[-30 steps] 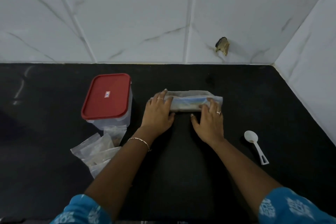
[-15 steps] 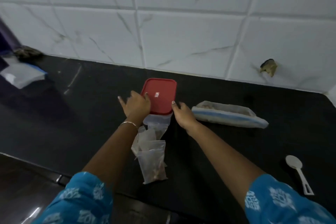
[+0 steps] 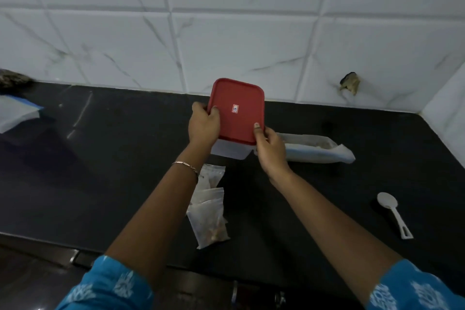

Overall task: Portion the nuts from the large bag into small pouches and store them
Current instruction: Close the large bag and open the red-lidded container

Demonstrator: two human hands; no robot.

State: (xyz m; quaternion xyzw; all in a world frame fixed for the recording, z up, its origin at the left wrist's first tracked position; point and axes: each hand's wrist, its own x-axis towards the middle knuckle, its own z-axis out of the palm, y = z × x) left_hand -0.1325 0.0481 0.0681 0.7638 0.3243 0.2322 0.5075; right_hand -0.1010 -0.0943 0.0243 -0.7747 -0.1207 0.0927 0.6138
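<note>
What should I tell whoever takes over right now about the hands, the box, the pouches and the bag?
Left hand: grip on the left edge of the red lid.
Right hand: grip on the lid's near right corner, thumb on top.
The box is under the lid, apparently lifted and tilted toward the camera; lid still on.
Filled pouches lie in a pile on the black counter, below the box.
The big bag lies folded to the right; the white spoon is further right.
Done: pouches filled, bag folded.
Left: open the box, put the pouches in, close it.

Blue sleeves (image 3: 105, 287) with white motifs, thin bracelet (image 3: 185, 165) — left wrist
</note>
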